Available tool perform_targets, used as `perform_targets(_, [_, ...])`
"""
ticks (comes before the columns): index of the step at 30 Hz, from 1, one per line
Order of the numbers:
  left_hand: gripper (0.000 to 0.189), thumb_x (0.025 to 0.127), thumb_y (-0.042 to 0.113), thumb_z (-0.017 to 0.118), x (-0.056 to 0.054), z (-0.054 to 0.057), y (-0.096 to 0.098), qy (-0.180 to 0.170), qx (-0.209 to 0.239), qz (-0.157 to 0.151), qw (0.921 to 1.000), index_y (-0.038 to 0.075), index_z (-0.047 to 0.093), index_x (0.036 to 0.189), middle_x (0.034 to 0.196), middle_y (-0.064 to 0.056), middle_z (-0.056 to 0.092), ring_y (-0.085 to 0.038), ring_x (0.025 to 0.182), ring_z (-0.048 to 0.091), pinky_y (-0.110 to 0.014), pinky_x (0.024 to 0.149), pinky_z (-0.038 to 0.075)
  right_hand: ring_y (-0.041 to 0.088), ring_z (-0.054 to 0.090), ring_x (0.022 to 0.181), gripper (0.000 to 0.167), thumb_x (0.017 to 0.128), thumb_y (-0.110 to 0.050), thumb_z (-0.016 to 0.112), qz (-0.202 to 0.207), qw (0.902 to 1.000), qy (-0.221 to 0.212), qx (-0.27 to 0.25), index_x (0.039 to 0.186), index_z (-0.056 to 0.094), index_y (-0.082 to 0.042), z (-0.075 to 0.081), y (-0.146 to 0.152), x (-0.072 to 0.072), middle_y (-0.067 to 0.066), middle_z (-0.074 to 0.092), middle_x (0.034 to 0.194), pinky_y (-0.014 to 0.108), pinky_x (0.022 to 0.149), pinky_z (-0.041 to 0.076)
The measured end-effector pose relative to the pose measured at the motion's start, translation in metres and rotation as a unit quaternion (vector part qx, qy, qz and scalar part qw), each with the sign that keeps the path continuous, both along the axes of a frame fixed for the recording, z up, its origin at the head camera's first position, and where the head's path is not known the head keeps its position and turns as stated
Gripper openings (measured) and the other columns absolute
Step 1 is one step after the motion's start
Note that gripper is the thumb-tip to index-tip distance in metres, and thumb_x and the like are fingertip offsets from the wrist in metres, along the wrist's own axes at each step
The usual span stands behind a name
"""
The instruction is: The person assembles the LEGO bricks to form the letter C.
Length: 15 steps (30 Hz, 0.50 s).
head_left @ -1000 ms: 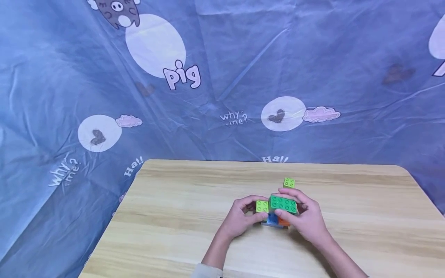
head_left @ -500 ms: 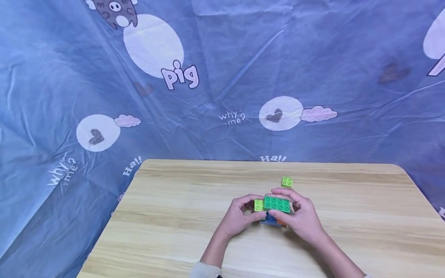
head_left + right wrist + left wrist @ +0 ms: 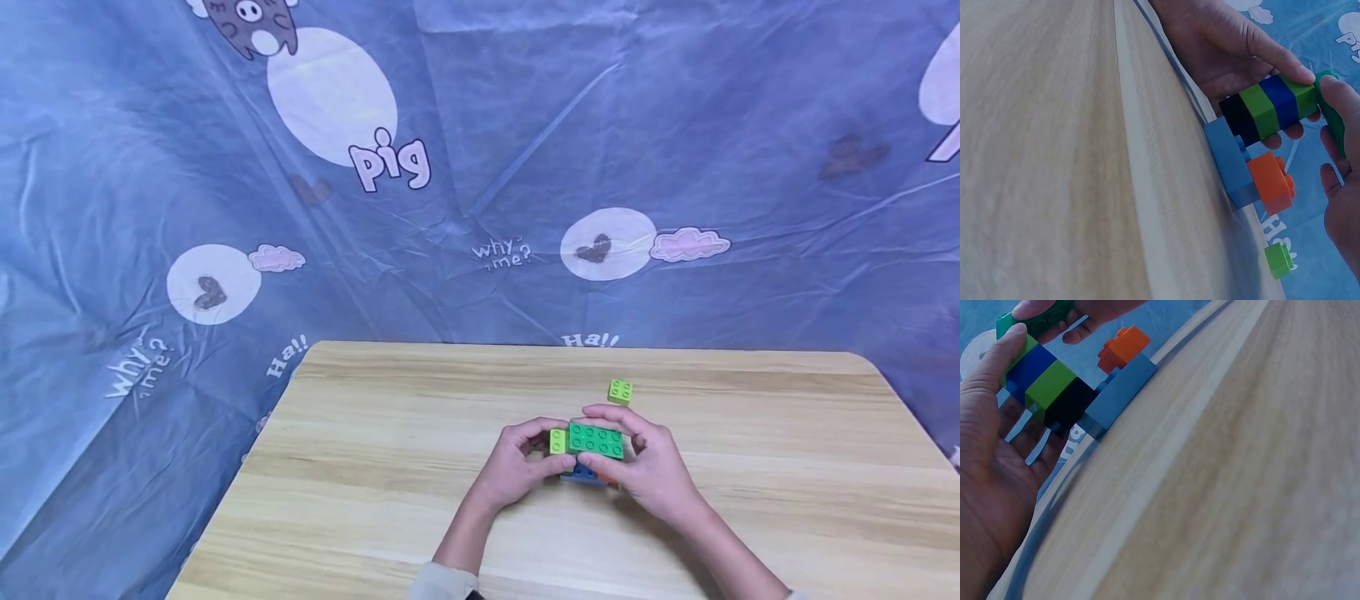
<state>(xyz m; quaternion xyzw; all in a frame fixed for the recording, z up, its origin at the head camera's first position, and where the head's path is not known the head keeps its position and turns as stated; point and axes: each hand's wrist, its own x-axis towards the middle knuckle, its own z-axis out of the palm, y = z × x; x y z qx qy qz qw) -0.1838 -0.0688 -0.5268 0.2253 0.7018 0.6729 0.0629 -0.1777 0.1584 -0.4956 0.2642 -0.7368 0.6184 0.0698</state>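
A tower of building bricks stands at one end of a blue base brick (image 3: 1230,164). From the bottom it runs black (image 3: 1071,406), lime green (image 3: 1259,111), dark blue (image 3: 1279,100), then a lime brick (image 3: 557,442) on top. My left hand (image 3: 510,473) grips the tower, thumb near its top. My right hand (image 3: 658,475) pinches a long green brick (image 3: 596,440) whose left end lies over part of the top lime brick; whether the studs are pressed in I cannot tell. An orange brick (image 3: 1271,182) sits on the base's other end, below the green one.
A loose small lime brick (image 3: 619,392) lies on the wooden table (image 3: 390,467) beyond my right hand. A blue printed cloth (image 3: 465,167) hangs behind the table's far edge.
My right hand has carried the green brick left, so that it now covers two studs of the top lime brick. Over the last half second the hands have barely moved.
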Motion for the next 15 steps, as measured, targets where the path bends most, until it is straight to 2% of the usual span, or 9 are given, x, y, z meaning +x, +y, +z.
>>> perform_targets(2, [0.039, 0.095, 0.015, 0.081, -0.0001, -0.0001, 0.0, 0.004, 0.0, 0.001, 1.0, 0.006, 0.071, 0.131, 0.129, -0.012, 0.073, -0.01, 0.11, 0.067, -0.033, 0.101, 0.057, 0.007, 0.065, 0.122, 0.06, 0.079, 0.005, 0.089, -0.004, 0.9999, 0.005, 0.008, 0.132, 0.067, -0.011, -0.0009, -0.0001, -0.0003, 0.005, 0.079, 0.118, 0.015, 0.099, 0.048])
perform_targets(5, [0.039, 0.095, 0.014, 0.081, -0.0004, -0.0006, -0.0001, 0.009, 0.0, 0.002, 1.0, 0.006, 0.071, 0.131, 0.129, -0.011, 0.073, -0.01, 0.109, 0.068, -0.034, 0.1, 0.057, 0.007, 0.065, 0.124, 0.059, 0.079, 0.004, 0.09, -0.005, 0.9998, 0.008, 0.016, 0.132, 0.067, -0.012, -0.0016, -0.0001, -0.0004, 0.002, 0.079, 0.118, 0.014, 0.105, 0.044])
perform_targets(10, [0.038, 0.096, 0.016, 0.081, -0.0005, -0.002, -0.001, 0.012, -0.002, -0.004, 0.9999, 0.007, 0.071, 0.132, 0.13, -0.009, 0.073, -0.01, 0.11, 0.068, -0.034, 0.1, 0.057, 0.008, 0.065, 0.125, 0.061, 0.078, 0.004, 0.091, -0.004, 0.9997, 0.011, 0.02, 0.132, 0.067, -0.009, -0.0025, -0.0001, 0.0001, 0.001, 0.079, 0.12, 0.015, 0.11, 0.042])
perform_targets(15, [0.039, 0.096, 0.019, 0.081, -0.0006, -0.0024, -0.0017, 0.013, -0.003, -0.007, 0.9999, 0.008, 0.071, 0.132, 0.13, -0.008, 0.073, -0.011, 0.111, 0.068, -0.035, 0.1, 0.057, 0.008, 0.065, 0.124, 0.064, 0.077, 0.003, 0.092, -0.013, 0.999, 0.027, 0.034, 0.133, 0.067, -0.015, -0.0021, -0.0012, 0.0003, -0.002, 0.078, 0.119, 0.016, 0.111, 0.041])
